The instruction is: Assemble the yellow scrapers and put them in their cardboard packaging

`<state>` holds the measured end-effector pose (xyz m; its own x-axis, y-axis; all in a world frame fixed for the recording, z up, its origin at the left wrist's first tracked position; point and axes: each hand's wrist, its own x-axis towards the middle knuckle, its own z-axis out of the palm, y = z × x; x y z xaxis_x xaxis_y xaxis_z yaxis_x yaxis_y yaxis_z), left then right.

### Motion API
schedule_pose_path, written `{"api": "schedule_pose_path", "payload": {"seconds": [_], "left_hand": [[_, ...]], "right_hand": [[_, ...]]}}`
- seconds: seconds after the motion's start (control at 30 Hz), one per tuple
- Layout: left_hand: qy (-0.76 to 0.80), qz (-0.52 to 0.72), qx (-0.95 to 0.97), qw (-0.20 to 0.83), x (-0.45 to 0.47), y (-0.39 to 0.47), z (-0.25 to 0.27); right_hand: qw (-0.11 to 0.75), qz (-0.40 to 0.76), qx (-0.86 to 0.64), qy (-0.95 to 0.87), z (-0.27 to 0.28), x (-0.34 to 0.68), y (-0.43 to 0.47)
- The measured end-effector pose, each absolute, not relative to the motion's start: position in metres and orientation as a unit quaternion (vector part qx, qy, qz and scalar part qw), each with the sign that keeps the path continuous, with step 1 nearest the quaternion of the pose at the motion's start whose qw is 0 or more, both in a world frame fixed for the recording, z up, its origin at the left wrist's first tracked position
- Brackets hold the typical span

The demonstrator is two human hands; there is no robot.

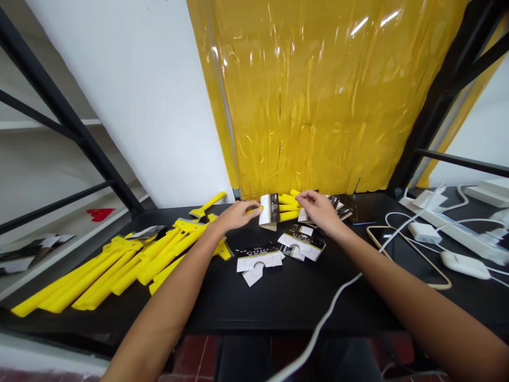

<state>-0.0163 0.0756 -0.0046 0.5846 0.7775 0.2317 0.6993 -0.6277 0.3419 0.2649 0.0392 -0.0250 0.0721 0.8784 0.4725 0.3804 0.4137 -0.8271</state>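
My left hand (237, 214) is closed, with a bit of yellow plastic at its fingertips and a white-and-black card sleeve (265, 211) right beside them. It appears to hold a yellow scraper, partly hidden by the sleeve. Just right of the sleeve lie several yellow handles (289, 215), their ends pointing between my hands. My right hand (321, 213) has its fingers pinched together at the tip of one yellow handle (295, 192); what lies inside the pinch is hidden. Closer to me are loose printed cards with round cutouts, one card (259, 260) left of another card (302, 243).
Several yellow scrapers (131, 260) are piled on the black table (318, 297) at left. On the right lie a phone (409, 257), a power strip (457, 231) and white chargers. A white cable (338, 297) crosses in front of my right forearm. Yellow plastic sheeting (318, 106) hangs behind.
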Motion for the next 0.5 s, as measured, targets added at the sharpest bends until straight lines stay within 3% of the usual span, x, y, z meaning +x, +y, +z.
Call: {"api": "schedule_pose_path", "payload": {"seconds": [0.13, 0.5], "left_hand": [[0.439, 0.134, 0.882, 0.104, -0.030, 0.074, -0.009], [0.425, 0.047, 0.904, -0.030, -0.022, 0.086, -0.023]], "right_hand": [[0.524, 0.218, -0.498, -0.656, -0.022, 0.263, 0.035], [0.489, 0.179, -0.484, -0.703, -0.018, 0.262, 0.029]]}}
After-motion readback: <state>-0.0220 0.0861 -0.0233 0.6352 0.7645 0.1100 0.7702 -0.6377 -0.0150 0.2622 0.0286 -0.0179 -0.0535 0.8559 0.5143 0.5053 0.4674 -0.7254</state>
